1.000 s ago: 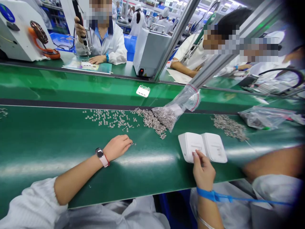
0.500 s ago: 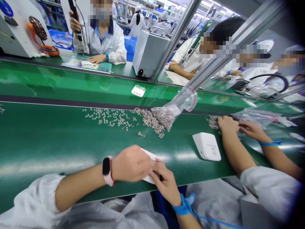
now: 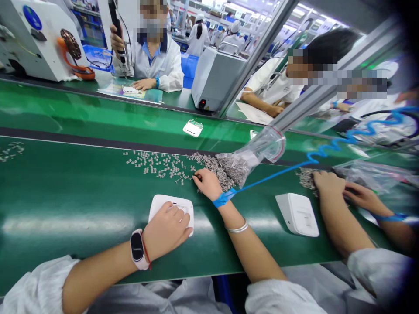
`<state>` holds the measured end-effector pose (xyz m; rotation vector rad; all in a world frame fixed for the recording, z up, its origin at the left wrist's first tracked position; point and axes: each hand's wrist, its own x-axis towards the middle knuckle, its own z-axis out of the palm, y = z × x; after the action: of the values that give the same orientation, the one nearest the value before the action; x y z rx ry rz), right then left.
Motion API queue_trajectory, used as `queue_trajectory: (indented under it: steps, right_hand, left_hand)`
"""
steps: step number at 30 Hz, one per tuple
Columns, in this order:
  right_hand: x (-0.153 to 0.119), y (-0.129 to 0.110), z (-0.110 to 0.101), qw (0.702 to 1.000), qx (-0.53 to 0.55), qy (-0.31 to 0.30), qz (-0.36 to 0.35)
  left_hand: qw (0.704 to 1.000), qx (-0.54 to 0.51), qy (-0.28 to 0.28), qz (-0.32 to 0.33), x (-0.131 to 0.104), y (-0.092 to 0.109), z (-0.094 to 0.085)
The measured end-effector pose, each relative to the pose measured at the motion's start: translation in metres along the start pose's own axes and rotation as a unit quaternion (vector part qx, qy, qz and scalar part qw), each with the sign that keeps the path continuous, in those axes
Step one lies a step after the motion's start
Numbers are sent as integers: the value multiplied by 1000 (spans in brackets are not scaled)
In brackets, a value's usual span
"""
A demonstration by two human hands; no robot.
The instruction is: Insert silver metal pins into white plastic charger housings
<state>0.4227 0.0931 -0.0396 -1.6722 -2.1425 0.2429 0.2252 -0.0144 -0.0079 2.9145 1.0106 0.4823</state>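
Note:
My left hand lies curled over a white plastic casing on the green work surface, its fingers hooked on the casing and hiding most of its inside. A watch with a pale strap is on that wrist. My right hand reaches to the edge of a heap of small silvery metal parts, thumb and fingertips pinched together at one of the parts. The fingertips mostly hide that part. A blue wrist strap with a coiled cord runs from my right wrist.
Scattered metal parts lie left of a clear zip bag filled with more. A white plug-in housing stands to the right. Beside it, a co-worker's hands work at another heap. Another white casing lies beyond the dark ledge.
My right hand has left the white casing and moved forward to the metal parts. My left hand has shifted left with the casing, which now lies flat. The view has shifted slightly.

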Motion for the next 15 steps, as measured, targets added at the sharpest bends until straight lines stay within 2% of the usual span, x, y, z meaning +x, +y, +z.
queue_trajectory:
  steps: [3, 7, 12, 15]
  right_hand:
    - [-3, 3, 4, 1000, 5, -3, -6]
    - [-7, 6, 2, 999, 31, 1, -10]
    - [-21, -11, -17, 986, 166, 23, -18]
    - [-29, -18, -28, 978, 204, 5, -48]
  left_hand:
    - [999, 8, 0, -41, 0, 1, 2]
    - [999, 1, -2, -50, 1, 0, 2]
    - [999, -4, -9, -46, 2, -11, -5]
    - [997, -25, 4, -68, 1, -21, -12]
